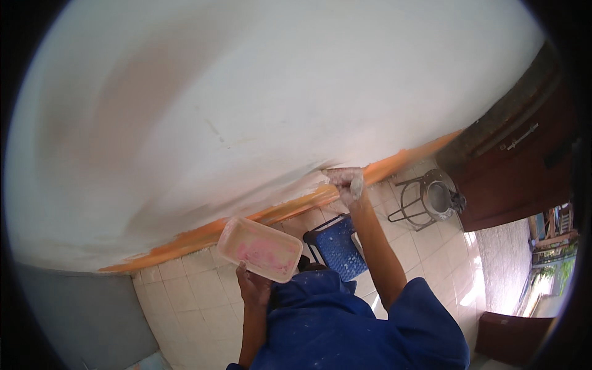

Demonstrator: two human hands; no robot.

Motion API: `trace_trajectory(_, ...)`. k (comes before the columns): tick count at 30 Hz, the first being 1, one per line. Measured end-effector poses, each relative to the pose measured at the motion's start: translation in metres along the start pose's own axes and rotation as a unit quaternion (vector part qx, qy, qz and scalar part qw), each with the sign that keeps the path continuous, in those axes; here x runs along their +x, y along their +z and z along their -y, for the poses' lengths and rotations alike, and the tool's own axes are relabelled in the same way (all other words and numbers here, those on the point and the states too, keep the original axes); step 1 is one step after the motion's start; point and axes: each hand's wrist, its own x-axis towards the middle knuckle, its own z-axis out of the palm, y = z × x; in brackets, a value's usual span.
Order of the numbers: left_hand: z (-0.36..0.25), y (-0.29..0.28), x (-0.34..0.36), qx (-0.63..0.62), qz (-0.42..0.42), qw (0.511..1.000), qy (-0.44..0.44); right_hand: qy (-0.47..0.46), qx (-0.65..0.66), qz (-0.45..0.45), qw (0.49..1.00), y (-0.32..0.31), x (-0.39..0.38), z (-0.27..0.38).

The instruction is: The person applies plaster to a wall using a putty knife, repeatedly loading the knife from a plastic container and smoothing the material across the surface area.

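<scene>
My left hand (251,280) grips a beige rectangular plastic tray (259,246) with pink residue in its bottom. My right hand (350,184), coated in pale material, is closed on a flat spreading tool (330,174), its blade largely hidden, held at the lower part of the white wall (296,86). An orange painted band (401,160) runs along the wall's foot, partly covered with white near the tool.
A blue speckled stool (339,250) stands below my hands. At right, a metal stand (413,203) bears a metal pot (439,198) near a dark wooden door (518,172) and a bright doorway (505,271). A grey panel (68,308) is at left, tiled floor (191,290) between.
</scene>
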Motion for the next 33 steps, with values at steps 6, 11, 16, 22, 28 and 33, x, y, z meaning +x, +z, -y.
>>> trace_trajectory(6, 0.001, 0.000, 0.000, 0.126, 0.036, 0.991, 0.031, 0.087, 0.107, -0.138, 0.981, 0.067, 0.044, 0.082)
trace_trajectory(11, 0.010, -0.004, 0.002, 0.042, 0.005, 0.999, -0.006, 0.041, 0.147, -0.015, 0.988, 0.066, -0.012, 0.124)
trace_trajectory(16, 0.010, 0.009, -0.001, 0.035, -0.014, 0.999, 0.028, 0.126, 0.060, -0.115, 0.984, -0.013, -0.039, 0.044)
trace_trajectory(22, 0.003, 0.020, -0.010, 0.067, 0.010, 0.994, 0.087, 0.134, 0.239, -0.072, 0.959, -0.051, -0.014, -0.033)
trace_trajectory(28, 0.002, -0.007, -0.008, -0.013, -0.003, 0.999, 0.043, 0.111, 0.236, -0.177, 0.949, 0.026, 0.001, 0.012)
trace_trajectory(33, 0.001, -0.007, -0.002, 0.001, 0.004, 1.000, 0.020, 0.087, 0.228, -0.083, 0.966, 0.045, -0.007, 0.062)
